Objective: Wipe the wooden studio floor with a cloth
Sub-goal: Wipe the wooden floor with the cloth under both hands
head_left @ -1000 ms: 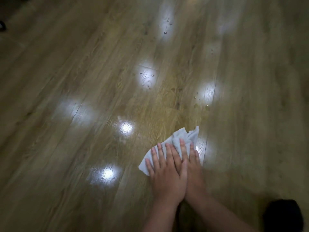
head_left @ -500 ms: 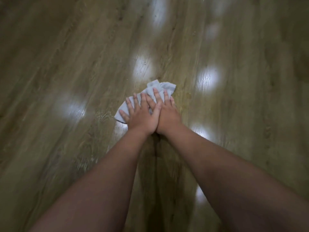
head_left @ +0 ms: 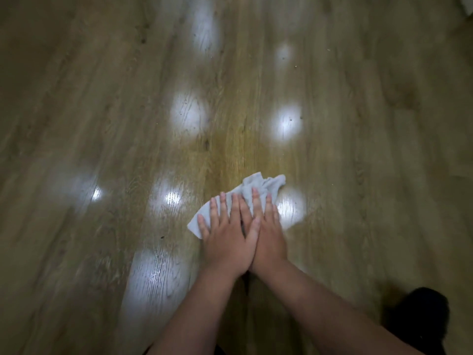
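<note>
Both hands, left hand and right hand, lay flat with straight fingers, pressing the cloth to the wooden floor | risk: the bunched, unpinched cloth could slip free on the glossy boards.

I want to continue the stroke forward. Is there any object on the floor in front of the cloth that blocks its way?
Nothing visible does. Both hands, left hand and right hand, press flat on the cloth, and the wooden floor ahead shows only light reflections and tiny specks.
</note>
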Demonstrator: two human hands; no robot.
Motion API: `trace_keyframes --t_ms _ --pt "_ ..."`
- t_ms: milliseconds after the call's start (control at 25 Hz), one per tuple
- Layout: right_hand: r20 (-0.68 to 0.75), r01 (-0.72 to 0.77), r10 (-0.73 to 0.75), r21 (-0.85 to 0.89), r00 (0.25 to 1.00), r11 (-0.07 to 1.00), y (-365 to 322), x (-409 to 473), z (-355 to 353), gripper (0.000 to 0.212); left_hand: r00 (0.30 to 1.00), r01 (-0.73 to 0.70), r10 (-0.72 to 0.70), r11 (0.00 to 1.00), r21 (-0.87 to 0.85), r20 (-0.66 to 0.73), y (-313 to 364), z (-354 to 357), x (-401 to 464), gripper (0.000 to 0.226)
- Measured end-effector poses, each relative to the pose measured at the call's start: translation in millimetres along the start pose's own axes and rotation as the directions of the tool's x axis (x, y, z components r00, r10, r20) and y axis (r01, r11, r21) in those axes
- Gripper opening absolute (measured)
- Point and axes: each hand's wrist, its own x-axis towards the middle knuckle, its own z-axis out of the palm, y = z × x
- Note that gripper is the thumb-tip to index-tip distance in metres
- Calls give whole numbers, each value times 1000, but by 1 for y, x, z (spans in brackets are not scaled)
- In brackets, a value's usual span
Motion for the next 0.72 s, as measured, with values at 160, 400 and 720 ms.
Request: trace_keyframes --t_ms 160,400,720 --pt "124 12 -10 -20 992 1000 -18 0 -5 88 1000 19 -19 1000 16 -12 -27 0 -8 81" --pt "123 21 -1 -159 992 987 32 71 -55 78 997 -77 78 996 36 -23 18 -12 76 96" --pt "-60 -277 276 -8 959 961 217 -60 -60 78 853 -521 511 829 202 106 169 92 17 78"
